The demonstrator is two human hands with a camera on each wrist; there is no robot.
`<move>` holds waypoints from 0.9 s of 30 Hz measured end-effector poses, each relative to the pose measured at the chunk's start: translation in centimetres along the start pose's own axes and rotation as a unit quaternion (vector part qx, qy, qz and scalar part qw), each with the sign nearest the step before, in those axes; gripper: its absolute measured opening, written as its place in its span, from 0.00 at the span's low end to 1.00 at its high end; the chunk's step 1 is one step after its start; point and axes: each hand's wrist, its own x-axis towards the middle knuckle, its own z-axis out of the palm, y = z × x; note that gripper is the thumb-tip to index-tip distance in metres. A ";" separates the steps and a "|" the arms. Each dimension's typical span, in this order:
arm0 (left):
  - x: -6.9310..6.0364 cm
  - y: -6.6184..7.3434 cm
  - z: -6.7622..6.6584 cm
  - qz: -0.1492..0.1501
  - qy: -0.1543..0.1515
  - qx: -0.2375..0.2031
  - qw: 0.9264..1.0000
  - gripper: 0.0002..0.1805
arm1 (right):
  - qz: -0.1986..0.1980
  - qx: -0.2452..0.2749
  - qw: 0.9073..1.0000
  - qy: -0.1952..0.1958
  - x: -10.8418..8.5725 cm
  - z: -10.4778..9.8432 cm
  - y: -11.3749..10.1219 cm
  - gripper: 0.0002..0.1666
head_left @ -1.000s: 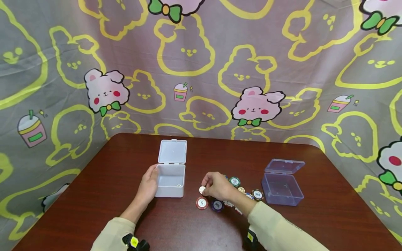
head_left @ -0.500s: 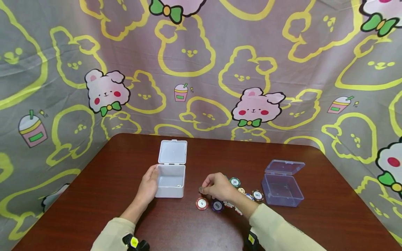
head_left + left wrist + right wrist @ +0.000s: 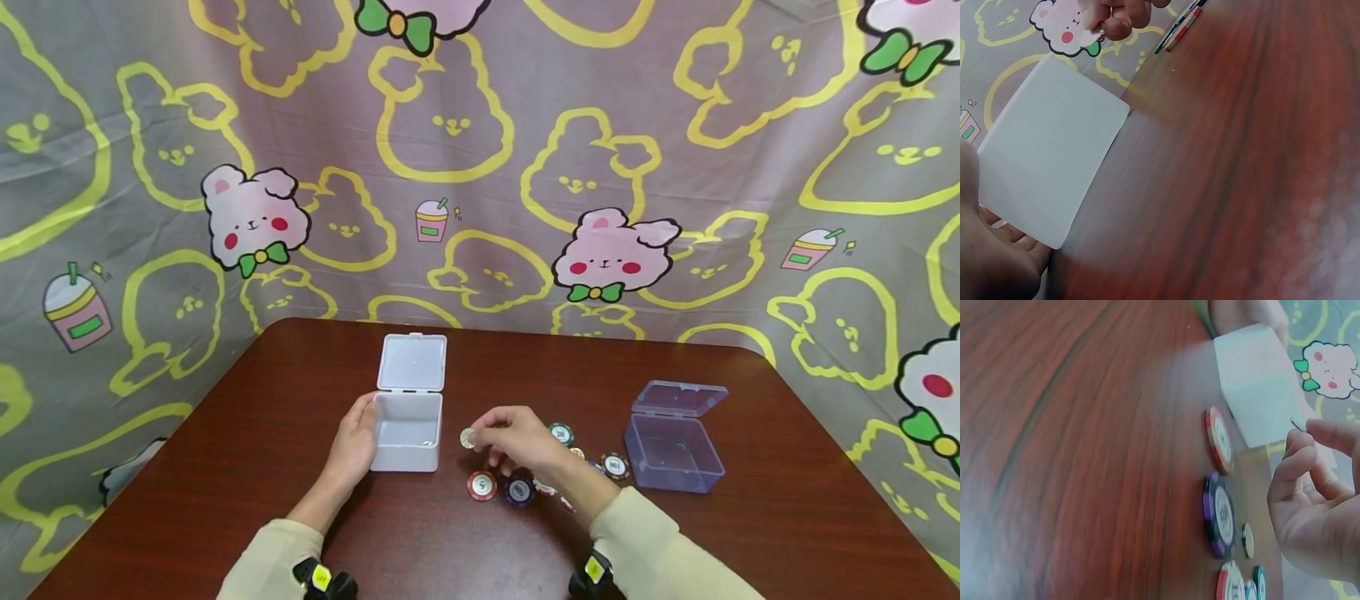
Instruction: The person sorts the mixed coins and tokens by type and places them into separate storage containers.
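Note:
The white box (image 3: 407, 457) stands with its lid up, a small bit of something on its floor. My left hand (image 3: 356, 440) holds the box by its left side, fingers around the wall; in the left wrist view the hand (image 3: 997, 256) is at the box's (image 3: 1054, 156) lower edge. Just right of the box, my right hand (image 3: 522, 439) pinches a small coin (image 3: 467, 437) between thumb and index finger, above the table. The right wrist view shows the coin (image 3: 1299, 425) edge-on at the fingertips of the hand (image 3: 1319, 500).
A red chip (image 3: 482, 485) and a purple-black chip (image 3: 519, 490) lie in front of the right hand. A green chip (image 3: 560, 434), a black chip (image 3: 615, 466) and several others lie around the forearm. At the right stands a clear bluish box (image 3: 675, 454) with its lid up.
My right hand has lifted and moved slightly left toward the white box, carrying the coin, which has turned in the fingers. The left hand and the box have stayed still.

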 end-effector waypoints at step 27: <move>0.1 -0.3 0.0 -0.001 0.006 -0.009 1.000 0.22 | 0.028 0.125 0.991 -0.042 2.4 3.3 -2.6 0.07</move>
